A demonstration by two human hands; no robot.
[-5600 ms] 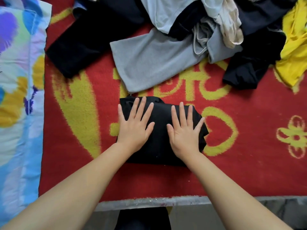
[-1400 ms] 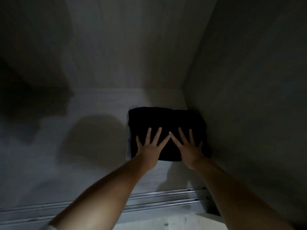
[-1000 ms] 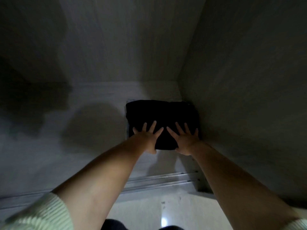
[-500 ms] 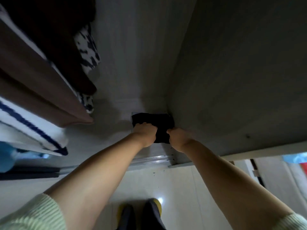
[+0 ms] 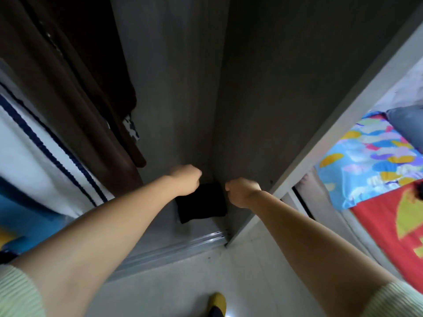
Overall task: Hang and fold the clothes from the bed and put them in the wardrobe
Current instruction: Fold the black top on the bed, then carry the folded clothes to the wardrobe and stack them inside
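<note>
The folded black garment (image 5: 201, 205) lies on the wardrobe floor (image 5: 164, 221), tucked into the right back corner against the side wall. My left hand (image 5: 184, 180) hovers above its left edge and my right hand (image 5: 243, 191) above its right edge. Both hands are clear of the cloth, with fingers curled under and nothing in them. The bed (image 5: 393, 216), with its red and yellow blanket, shows at the right edge, beyond the wardrobe's side panel.
Hung clothes fill the wardrobe's left side: a brown garment (image 5: 75, 92), a white one with navy stripes (image 5: 43, 154) and a blue one (image 5: 20, 216). A metal sliding track (image 5: 183, 245) runs along the wardrobe's front. A colourful quilt (image 5: 370, 161) lies on the bed. My foot (image 5: 217, 303) is on the tiled floor.
The black garment went from the bed to the wardrobe floor. Both hands pressed it, then let go and lifted off. The view has risen and turned right.
</note>
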